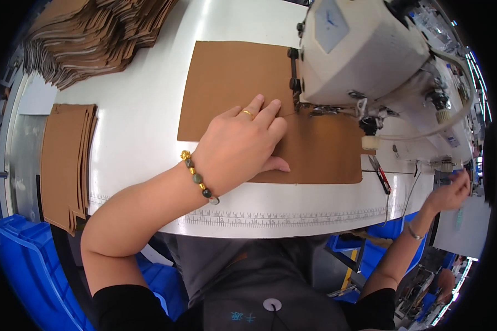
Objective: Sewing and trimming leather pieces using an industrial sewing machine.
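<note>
A brown panel (226, 71), flat and smooth like leather or fabric, lies on the white table under the head of a white sewing machine (364, 55). My left hand (243, 140) rests palm down on this panel with its fingers stretched out, left of the needle area. Around that wrist is a beaded bracelet. Out at the far right, my right hand (451, 192) is raised beyond the table's edge, beside the machine's right end. Its fingers are curled together, and whatever they may hold is too small to make out.
Red-handled snippers (380, 175) lie right of the panel. A small stack of brown panels (66, 160) sits at the left edge, with a tall wavy pile (94, 38) behind it. Blue bins (27, 265) stand below. A ruler scale (259, 218) runs along the front edge.
</note>
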### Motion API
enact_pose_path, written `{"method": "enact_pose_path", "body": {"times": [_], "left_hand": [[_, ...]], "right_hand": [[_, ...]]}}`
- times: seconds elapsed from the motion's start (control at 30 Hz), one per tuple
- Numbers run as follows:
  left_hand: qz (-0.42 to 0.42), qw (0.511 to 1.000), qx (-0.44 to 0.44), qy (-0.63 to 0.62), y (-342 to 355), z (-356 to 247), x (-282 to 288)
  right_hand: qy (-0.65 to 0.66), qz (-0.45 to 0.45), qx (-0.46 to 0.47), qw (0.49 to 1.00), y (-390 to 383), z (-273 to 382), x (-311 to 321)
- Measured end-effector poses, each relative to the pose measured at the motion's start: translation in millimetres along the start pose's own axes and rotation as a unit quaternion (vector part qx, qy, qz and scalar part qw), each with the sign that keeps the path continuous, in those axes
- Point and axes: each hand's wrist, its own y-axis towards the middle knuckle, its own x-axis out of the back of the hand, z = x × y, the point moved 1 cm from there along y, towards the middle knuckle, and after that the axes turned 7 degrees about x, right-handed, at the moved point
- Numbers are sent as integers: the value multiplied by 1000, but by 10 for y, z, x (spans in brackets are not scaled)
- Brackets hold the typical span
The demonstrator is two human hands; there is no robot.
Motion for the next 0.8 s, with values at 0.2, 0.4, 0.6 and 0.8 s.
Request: {"method": "enact_pose_path", "body": {"times": [0.2, 0.4, 0.6, 0.8], "left_hand": [[36, 999, -1, 16, 36, -26, 56], [29, 999, -20, 25, 70, -41, 69], [37, 999, -17, 23, 60, -49, 62], [47, 999, -13, 17, 68, -48, 80]], "right_hand": [[125, 486, 355, 789, -989, 2068, -858], [130, 448, 362, 807, -1104, 2504, -1280], [147, 478, 349, 792, -1253, 2425, -1153], [217, 505, 319, 772, -1342, 2418, -1190]]}}
